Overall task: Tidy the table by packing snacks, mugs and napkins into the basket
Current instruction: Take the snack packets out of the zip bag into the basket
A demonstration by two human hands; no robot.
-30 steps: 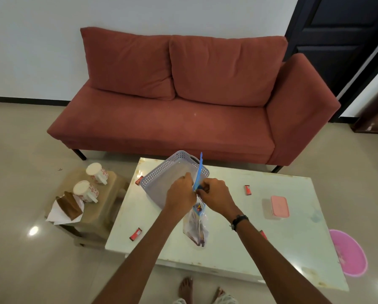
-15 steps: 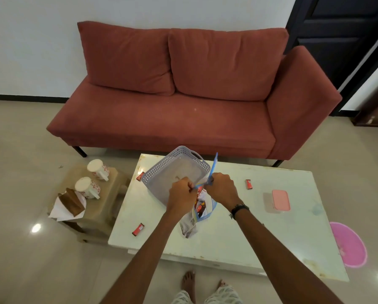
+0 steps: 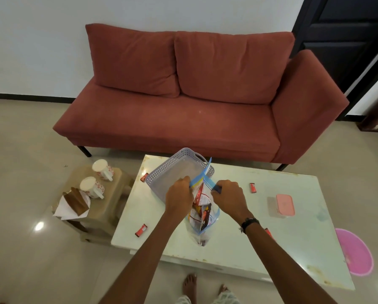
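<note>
Over the white table (image 3: 293, 249) I hold a clear zip bag (image 3: 202, 218) with a blue top, full of snack packets. My left hand (image 3: 179, 197) and my right hand (image 3: 228, 195) each grip one side of its mouth and hold it apart. The grey perforated basket (image 3: 161, 176) stands tilted just behind the hands, nothing visible inside. Small red snack packets lie loose on the table: one at the front left (image 3: 141, 230), one by the basket's left corner (image 3: 143, 177), one right of my hands (image 3: 253, 187).
A low brown stool (image 3: 111, 202) left of the table carries two white mugs (image 3: 102, 170) (image 3: 91, 187) and brown and white napkins (image 3: 74, 204). A pink lidded box (image 3: 285, 204) sits on the table's right. A red sofa (image 3: 183, 102) stands behind; a pink tub (image 3: 354, 253) is on the floor.
The bag's mouth went from pinched shut between both hands to pulled wide apart, showing the packets inside. The camera view shifted slightly.
</note>
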